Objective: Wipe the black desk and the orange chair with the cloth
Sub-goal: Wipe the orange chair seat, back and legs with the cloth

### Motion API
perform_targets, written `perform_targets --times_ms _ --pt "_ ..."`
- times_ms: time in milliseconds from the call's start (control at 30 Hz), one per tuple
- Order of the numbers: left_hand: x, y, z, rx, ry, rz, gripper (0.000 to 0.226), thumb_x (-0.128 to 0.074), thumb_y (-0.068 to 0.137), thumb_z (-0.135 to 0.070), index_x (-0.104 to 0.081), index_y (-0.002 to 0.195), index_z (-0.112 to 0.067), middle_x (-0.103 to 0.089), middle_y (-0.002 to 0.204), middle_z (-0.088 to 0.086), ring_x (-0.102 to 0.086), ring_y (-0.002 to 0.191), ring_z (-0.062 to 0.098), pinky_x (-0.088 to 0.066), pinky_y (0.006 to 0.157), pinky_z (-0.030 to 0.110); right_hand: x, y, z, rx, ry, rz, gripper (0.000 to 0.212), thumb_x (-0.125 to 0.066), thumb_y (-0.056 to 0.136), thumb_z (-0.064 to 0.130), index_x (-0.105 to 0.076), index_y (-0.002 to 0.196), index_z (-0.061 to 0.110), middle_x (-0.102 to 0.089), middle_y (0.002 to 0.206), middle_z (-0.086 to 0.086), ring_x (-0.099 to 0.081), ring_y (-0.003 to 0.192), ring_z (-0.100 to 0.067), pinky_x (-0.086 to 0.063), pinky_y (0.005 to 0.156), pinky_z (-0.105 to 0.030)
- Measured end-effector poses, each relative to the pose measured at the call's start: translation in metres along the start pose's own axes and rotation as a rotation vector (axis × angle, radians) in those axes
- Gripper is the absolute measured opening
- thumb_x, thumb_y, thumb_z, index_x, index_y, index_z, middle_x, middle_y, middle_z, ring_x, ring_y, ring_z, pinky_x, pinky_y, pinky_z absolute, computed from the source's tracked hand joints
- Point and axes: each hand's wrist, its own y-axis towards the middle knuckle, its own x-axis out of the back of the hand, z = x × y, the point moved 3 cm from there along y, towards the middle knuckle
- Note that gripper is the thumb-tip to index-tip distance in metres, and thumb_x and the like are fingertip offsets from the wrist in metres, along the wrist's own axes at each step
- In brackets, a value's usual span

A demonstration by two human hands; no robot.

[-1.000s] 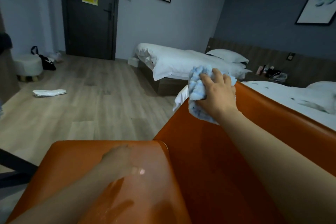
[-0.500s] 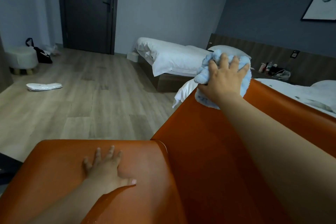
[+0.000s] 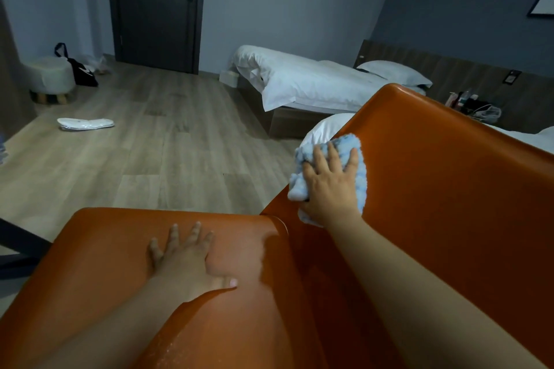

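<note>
The left hand [image 3: 186, 260] is kept flat, grip released, on the seat of the orange chair [image 3: 105, 249]. The cloth [image 3: 358, 159], lowered from the backrest's top edge, is pressed against its face by the straight fingers of the right hand [image 3: 329, 189]. A wooden floor [image 3: 150, 159], a white bed [image 3: 299, 84] and a dark door [image 3: 156, 9] are seen beyond.

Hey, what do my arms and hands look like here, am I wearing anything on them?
The left arm and right arm are bare, with no sleeves in view. The left hand and right hand have no gloves, and no watch, bracelet or ring shows.
</note>
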Motion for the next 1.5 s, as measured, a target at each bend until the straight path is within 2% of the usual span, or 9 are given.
perform_targets --times_ms 233,467,600,700,867,1033,1267,1400,1500 --pt "0.000 0.001 0.001 -0.008 -0.004 -0.012 0.121 -0.044 0.056 -0.094 0.001 0.152 -0.036 0.016 0.160 -0.004 0.020 0.145 0.034 0.007 0.112 0.063 -0.030 -0.014 0.043 0.109 0.069 0.075 0.082 -0.041 0.081 0.071 -0.027 0.148 0.027 -0.008 0.160 -0.009 0.002 0.147 -0.034 0.009 0.108 -0.068" --pt "0.001 0.002 0.002 -0.018 -0.009 -0.010 0.121 -0.043 0.056 -0.094 0.000 0.153 -0.035 0.016 0.160 -0.004 0.020 0.145 0.035 0.006 0.112 0.064 -0.035 -0.017 0.055 0.114 0.210 0.050 0.088 0.011 0.082 0.073 -0.017 0.152 0.029 -0.009 0.161 -0.005 0.002 0.148 -0.028 0.012 0.112 -0.060" --pt "-0.001 0.002 0.002 -0.013 -0.017 -0.011 0.121 -0.044 0.057 -0.094 0.000 0.153 -0.035 0.016 0.160 -0.004 0.020 0.144 0.035 0.007 0.112 0.064 -0.040 -0.019 0.058 0.113 0.161 0.023 0.063 -0.018 0.097 0.058 -0.022 0.151 0.026 -0.008 0.161 -0.007 0.002 0.148 -0.031 0.011 0.112 -0.062" --pt "0.000 0.000 0.001 -0.015 -0.013 -0.019 0.120 -0.045 0.058 -0.093 -0.001 0.153 -0.035 0.015 0.160 -0.004 0.019 0.145 0.035 0.007 0.112 0.064 -0.044 -0.024 0.066 0.150 0.115 0.065 0.072 -0.041 0.093 0.055 -0.016 0.152 0.023 -0.006 0.160 -0.010 -0.001 0.146 -0.036 0.002 0.112 -0.063" --pt "-0.001 0.000 0.001 -0.015 -0.023 -0.008 0.122 -0.046 0.056 -0.093 0.000 0.153 -0.035 0.015 0.160 -0.003 0.021 0.144 0.035 0.009 0.111 0.064 -0.046 -0.030 0.076 0.116 0.152 0.064 0.061 -0.061 0.085 0.039 -0.039 0.139 0.021 -0.038 0.141 -0.011 -0.039 0.127 -0.035 -0.038 0.098 -0.052" --pt "0.003 -0.002 -0.001 -0.003 -0.015 0.009 0.121 -0.047 0.057 -0.092 0.000 0.153 -0.034 0.016 0.160 -0.003 0.020 0.144 0.036 0.008 0.111 0.065 -0.037 -0.037 0.067 0.095 0.338 0.149 0.063 -0.073 0.075 0.038 -0.044 0.130 0.025 -0.048 0.124 -0.004 -0.051 0.104 -0.025 -0.043 0.087 -0.039" --pt "0.009 -0.014 -0.002 -0.019 -0.013 0.000 0.115 -0.044 0.064 -0.090 -0.004 0.154 -0.030 0.011 0.161 0.000 0.013 0.146 0.038 0.002 0.111 0.065 0.048 -0.051 0.000 0.001 0.444 -0.208 0.047 -0.061 0.083 0.038 -0.052 0.129 0.027 -0.054 0.126 -0.006 -0.053 0.107 -0.030 -0.043 0.082 -0.043" --pt "0.008 -0.034 -0.014 -0.068 -0.060 -0.109 0.098 -0.028 0.080 -0.081 -0.007 0.154 -0.021 0.006 0.162 0.004 0.011 0.147 0.035 0.001 0.114 0.063 0.091 -0.055 -0.066 -0.089 0.345 -0.253 0.047 -0.058 0.087 0.041 -0.050 0.132 0.028 -0.046 0.138 -0.006 -0.044 0.121 -0.032 -0.037 0.092 -0.046" --pt "0.009 -0.055 -0.031 -0.187 -0.089 -0.152 0.103 -0.014 0.074 -0.084 -0.004 0.154 -0.020 0.003 0.162 0.002 0.011 0.148 0.029 -0.002 0.118 0.056 0.107 -0.055 -0.107 -0.137 0.269 -0.259 0.049 -0.055 0.089 0.044 -0.046 0.135 0.030 -0.041 0.143 -0.007 -0.039 0.125 -0.032 -0.033 0.097 -0.047"
